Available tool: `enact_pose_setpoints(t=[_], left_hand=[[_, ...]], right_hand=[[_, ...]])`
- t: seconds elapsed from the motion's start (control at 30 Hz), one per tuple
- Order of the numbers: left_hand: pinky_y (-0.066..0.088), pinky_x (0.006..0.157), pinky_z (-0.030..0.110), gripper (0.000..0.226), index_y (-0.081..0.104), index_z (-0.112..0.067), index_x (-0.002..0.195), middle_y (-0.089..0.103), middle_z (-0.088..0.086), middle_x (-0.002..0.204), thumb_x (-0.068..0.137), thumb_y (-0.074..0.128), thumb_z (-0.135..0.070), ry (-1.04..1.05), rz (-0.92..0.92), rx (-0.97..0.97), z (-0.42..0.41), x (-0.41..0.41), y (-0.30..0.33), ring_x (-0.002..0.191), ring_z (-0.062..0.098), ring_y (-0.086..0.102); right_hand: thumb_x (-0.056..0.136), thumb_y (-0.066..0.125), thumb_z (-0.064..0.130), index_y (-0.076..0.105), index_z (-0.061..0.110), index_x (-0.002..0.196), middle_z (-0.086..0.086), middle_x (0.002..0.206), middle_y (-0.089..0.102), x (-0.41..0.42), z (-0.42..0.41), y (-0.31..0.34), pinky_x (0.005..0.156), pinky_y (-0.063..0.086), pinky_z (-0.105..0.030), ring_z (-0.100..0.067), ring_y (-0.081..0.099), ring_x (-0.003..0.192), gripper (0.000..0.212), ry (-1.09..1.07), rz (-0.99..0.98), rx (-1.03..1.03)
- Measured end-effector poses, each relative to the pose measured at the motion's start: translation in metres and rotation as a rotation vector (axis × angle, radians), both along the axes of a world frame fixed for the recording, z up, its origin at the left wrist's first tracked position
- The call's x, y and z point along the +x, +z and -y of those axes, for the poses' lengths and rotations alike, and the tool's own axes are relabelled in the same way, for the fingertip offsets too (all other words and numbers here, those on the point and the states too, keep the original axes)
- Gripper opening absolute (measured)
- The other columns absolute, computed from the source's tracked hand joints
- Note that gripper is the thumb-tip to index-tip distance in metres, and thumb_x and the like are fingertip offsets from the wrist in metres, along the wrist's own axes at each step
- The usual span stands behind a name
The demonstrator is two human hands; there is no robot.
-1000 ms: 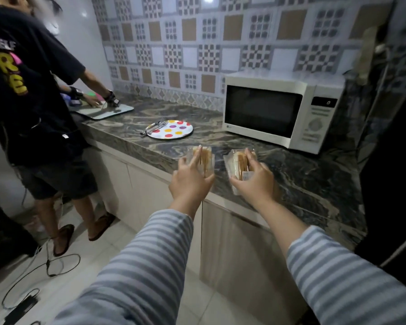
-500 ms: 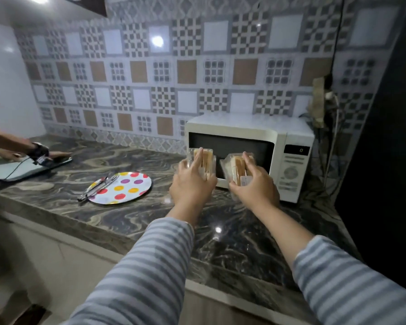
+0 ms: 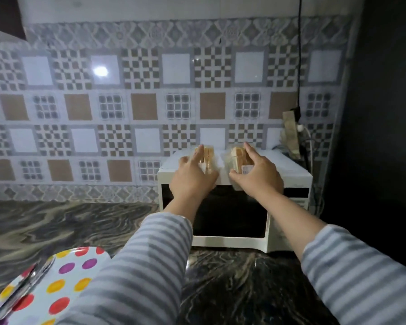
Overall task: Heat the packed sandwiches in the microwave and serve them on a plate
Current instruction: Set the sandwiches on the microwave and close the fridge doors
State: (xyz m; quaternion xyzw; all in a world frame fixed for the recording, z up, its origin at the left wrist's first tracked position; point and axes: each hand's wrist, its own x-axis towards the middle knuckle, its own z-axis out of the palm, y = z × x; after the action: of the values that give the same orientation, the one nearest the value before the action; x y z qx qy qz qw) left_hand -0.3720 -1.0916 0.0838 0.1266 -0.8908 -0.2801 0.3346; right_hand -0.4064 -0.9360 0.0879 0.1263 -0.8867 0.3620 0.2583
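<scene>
Plate: nearest item, lower left on the dark marbled counter; white with coloured dots, bare of food; metal cutlery lies across its left part. It sat farther off a second ago; the wearer has stepped up to the counter.
Sleeves: striped grey, both arms stretched forward over the counter.
Microwave: white, door closed, dark window; now straight ahead and close, where it stood off to the right before.
Left hand: fingers curled round the left packed sandwich, thumb side hidden.
Right hand: fingers spread and wrapped over the right packed sandwich; label faces the camera.
Sandwiches, position: both raised from counter-edge height to the microwave's top; whether they rest on it or hover just above cannot be told.
Wall: patterned tiles; plug and cables at the right.
Meaning for the task: likely parking both packs on top to free a hand for the door; heating and plating not begun.
</scene>
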Motion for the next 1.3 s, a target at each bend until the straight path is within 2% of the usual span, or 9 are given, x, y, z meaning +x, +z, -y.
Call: enact_pose_setpoints(t=[0.1,0.23,0.37,0.53,0.7,0.9,1.0,1.07,1.3], left_hand=[[0.040,0.072,0.031,0.070,0.021,-0.046,0.146,0.055,0.002,0.124,0.083,0.049,-0.058,-0.040,0.013,-0.003,0.006,-0.033,0.013,0.115,0.018,0.054],[0.051,0.080,0.037,0.073,0.018,-0.048,0.146,0.044,0.006,0.143,0.081,0.052,-0.051,-0.022,0.072,-0.009,0.014,-0.078,0.030,0.112,0.025,0.058],[0.052,0.084,0.039,0.073,0.019,-0.047,0.146,0.052,0.004,0.135,0.081,0.053,-0.051,-0.022,0.123,0.023,0.017,-0.124,0.032,0.109,0.024,0.059],[0.050,0.091,0.045,0.076,0.020,-0.049,0.145,0.042,0.004,0.141,0.080,0.059,-0.052,-0.010,0.164,0.062,0.014,-0.167,0.021,0.112,0.028,0.057],[0.049,0.091,0.045,0.071,0.018,-0.050,0.144,0.041,0.007,0.139,0.082,0.051,-0.056,-0.002,0.161,0.053,0.012,-0.188,0.012,0.111,0.031,0.057],[0.047,0.088,0.044,0.071,0.016,-0.050,0.145,0.039,0.007,0.143,0.082,0.048,-0.058,0.014,0.165,0.035,0.012,-0.192,0.010,0.113,0.031,0.056],[0.045,0.094,0.048,0.070,0.017,-0.048,0.146,0.027,0.005,0.154,0.083,0.047,-0.061,0.036,0.174,-0.014,0.012,-0.187,0.014,0.124,0.032,0.049],[0.042,0.095,0.048,0.065,0.023,-0.046,0.145,0.021,0.002,0.157,0.086,0.044,-0.062,0.053,0.118,-0.081,0.011,-0.178,0.015,0.130,0.031,0.043],[0.041,0.096,0.047,0.049,0.047,-0.033,0.135,0.041,0.000,0.145,0.089,0.045,-0.049,0.026,0.001,-0.221,0.004,-0.109,0.012,0.128,0.028,0.041]], right_hand=[[0.074,0.065,0.056,0.020,0.051,0.144,0.001,0.136,0.049,-0.032,0.005,0.016,0.080,0.043,-0.034,-0.024,0.051,0.119,0.083,-0.035,0.032,0.008],[0.074,0.066,0.052,0.021,0.051,0.144,0.003,0.139,0.049,-0.079,0.012,0.030,0.075,0.042,-0.032,-0.025,0.052,0.119,0.083,-0.076,0.073,-0.038],[0.074,0.066,0.053,0.023,0.050,0.144,0.004,0.142,0.047,-0.121,0.016,0.028,0.080,0.045,-0.035,-0.026,0.052,0.120,0.082,-0.078,0.157,-0.015],[0.076,0.065,0.055,0.020,0.050,0.144,0.001,0.136,0.051,-0.156,0.021,0.012,0.077,0.045,-0.033,-0.025,0.055,0.114,0.082,-0.112,0.156,0.045],[0.077,0.060,0.057,0.015,0.050,0.144,-0.002,0.135,0.049,-0.174,0.024,0.009,0.091,0.046,-0.041,-0.027,0.052,0.117,0.081,-0.100,0.154,0.094],[0.077,0.058,0.058,0.012,0.050,0.144,-0.002,0.134,0.048,-0.181,0.026,0.009,0.094,0.045,-0.044,-0.028,0.053,0.116,0.082,-0.084,0.170,0.097],[0.078,0.052,0.066,0.013,0.050,0.145,-0.005,0.137,0.046,-0.180,0.025,0.009,0.093,0.042,-0.041,-0.030,0.050,0.119,0.079,-0.089,0.173,0.117],[0.079,0.045,0.070,0.015,0.051,0.144,-0.006,0.142,0.041,-0.176,0.023,0.010,0.097,0.039,-0.044,-0.032,0.046,0.124,0.074,-0.098,0.176,0.120],[0.086,0.044,0.059,0.049,0.033,0.131,-0.004,0.136,0.044,-0.117,0.011,0.006,0.098,0.038,-0.045,-0.031,0.045,0.119,0.053,-0.120,0.047,0.238]])
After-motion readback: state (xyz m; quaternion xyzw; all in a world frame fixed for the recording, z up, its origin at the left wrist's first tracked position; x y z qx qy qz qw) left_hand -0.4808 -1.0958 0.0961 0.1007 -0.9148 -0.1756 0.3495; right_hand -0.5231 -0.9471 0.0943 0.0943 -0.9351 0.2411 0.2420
